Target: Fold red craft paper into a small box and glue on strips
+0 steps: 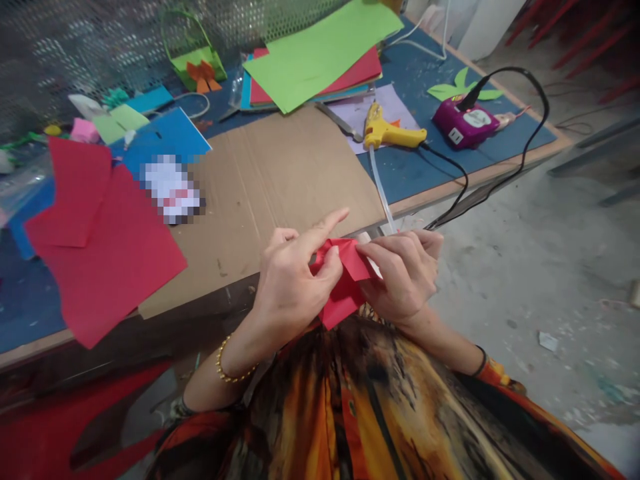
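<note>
A folded piece of red paper [345, 293] is held between my two hands, just off the table's near edge and close to my body. My left hand [295, 277] pinches its left side with the thumb on top, while the index finger points out to the right. On the right side, my right hand [403, 273] grips the paper with thumb and curled fingers. Something white shows beside the right fingers; I cannot make out what it is. Part of the paper is hidden behind the fingers.
Cardboard [280, 180] covers the table's middle. A yellow glue gun [397, 132] lies at the right beside scissors [340, 122] and a purple power box [464, 122]. Red sheets [115, 247] lie left, green paper [325, 53] at the back, near a small green basket [197, 63].
</note>
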### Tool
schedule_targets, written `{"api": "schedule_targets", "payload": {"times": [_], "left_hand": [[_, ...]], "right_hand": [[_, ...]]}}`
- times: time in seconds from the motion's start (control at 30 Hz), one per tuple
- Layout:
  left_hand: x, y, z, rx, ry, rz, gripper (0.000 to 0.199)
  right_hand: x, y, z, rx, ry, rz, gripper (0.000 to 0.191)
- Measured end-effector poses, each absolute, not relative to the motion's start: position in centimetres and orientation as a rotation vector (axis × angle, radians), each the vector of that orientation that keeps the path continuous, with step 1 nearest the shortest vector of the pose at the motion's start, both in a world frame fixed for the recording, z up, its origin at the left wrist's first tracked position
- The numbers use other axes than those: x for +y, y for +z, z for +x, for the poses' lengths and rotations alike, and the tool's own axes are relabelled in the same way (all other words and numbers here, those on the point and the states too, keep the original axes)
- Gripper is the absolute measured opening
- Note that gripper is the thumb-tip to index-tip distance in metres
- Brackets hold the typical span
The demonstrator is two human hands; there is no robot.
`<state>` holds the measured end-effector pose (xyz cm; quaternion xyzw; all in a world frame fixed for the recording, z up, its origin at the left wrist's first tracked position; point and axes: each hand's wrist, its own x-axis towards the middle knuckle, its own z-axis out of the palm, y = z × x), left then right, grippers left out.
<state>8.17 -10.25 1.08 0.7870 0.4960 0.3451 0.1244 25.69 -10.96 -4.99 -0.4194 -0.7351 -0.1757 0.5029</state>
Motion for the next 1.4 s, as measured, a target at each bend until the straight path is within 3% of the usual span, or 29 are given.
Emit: {"api": "schedule_targets", "payload": {"times": [0.1,0.23,0.67,1.07,1.4], "left_hand": [[-10.4,1.1,8.1,1.413,0.999,2.36,0.046],[-10.5,1.0,8.0,1.394,1.003,2.429,0.044],[-10.8,0.9,8.3,1.351,1.038,2.458,0.032],[-11.1,1.1,8.1,1.325,0.963,2.317,0.026],[-10.6,1.4,7.7,1.251,0.9,2.158,0.027]], "right_hand": [[-10.9,-5.1,25.5,-1.778,-0.417,-1.013,0.01],[-10.9,-5.3,25.2,-1.745,-0.387,-1.004,0.024],[-11.0,-5.1,24.9,-1.759,-0.354,-0.934,0.01],[-11.0,-5.1,24.7,-1.773,-0.319,-0.96,0.02],[-11.0,-5.1,24.5,-1.773,-0.359,-0.972,0.003]]}}
